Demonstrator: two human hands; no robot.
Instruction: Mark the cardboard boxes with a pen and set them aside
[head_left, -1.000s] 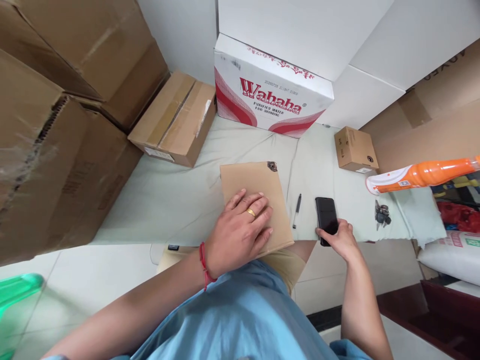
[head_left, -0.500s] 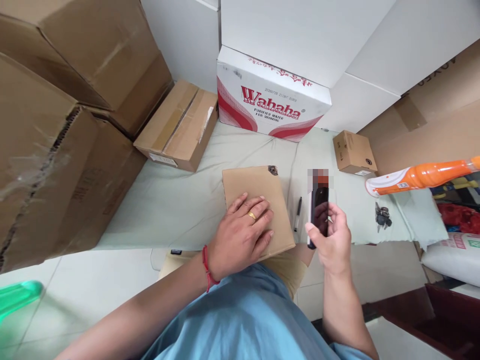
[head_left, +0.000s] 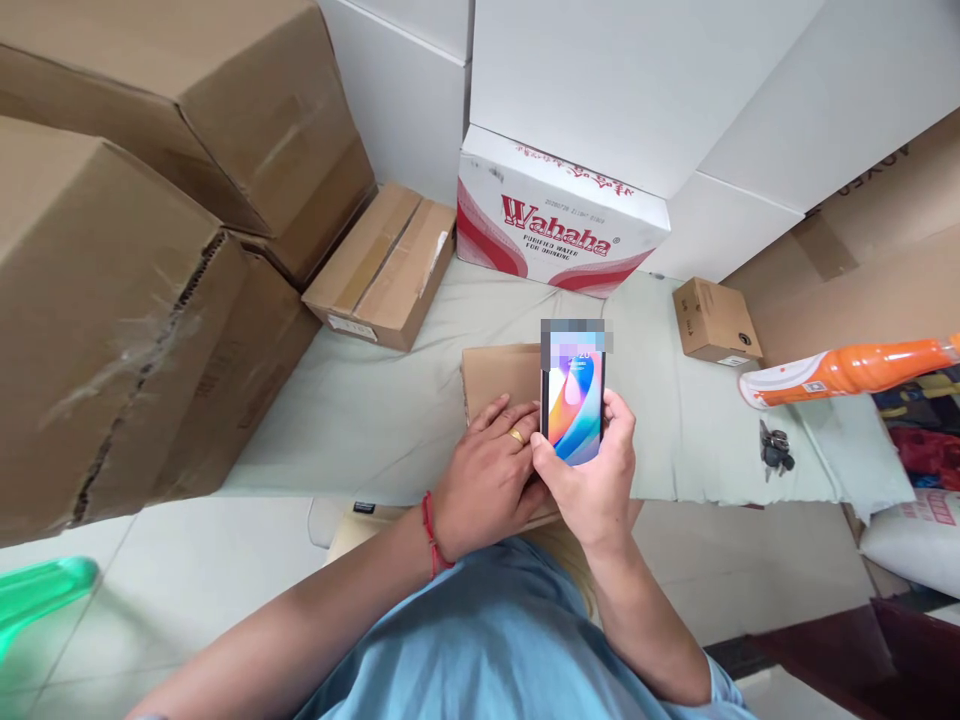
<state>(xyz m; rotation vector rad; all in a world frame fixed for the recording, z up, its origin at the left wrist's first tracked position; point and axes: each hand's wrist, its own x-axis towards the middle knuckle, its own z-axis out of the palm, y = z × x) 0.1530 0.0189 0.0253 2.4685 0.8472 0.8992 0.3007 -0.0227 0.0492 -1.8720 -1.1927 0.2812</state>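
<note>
My left hand (head_left: 487, 475) lies flat on a piece of brown cardboard (head_left: 499, 372) at the near edge of the cloth-covered table, its fingers spread; a gold ring and a red bracelet show on it. A smartphone (head_left: 576, 410) with a lit, colourful screen is held upright in my right hand (head_left: 592, 480), thumb on one side and fingers on the other. The phone hides part of the cardboard and overlaps the fingertips of my left hand in this view.
Large cardboard boxes (head_left: 112, 330) stand at the left, beside a flat box (head_left: 382, 265). A white and red carton (head_left: 555, 225) is against the wall. Rightward are a small box (head_left: 716, 320), an orange bottle (head_left: 847, 370) and keys (head_left: 775, 448) on the pale cloth (head_left: 675, 440).
My right hand has brought the phone leftward, next to my left hand, and turned it so that its now lit screen faces the camera. My left hand remains on the cardboard.
</note>
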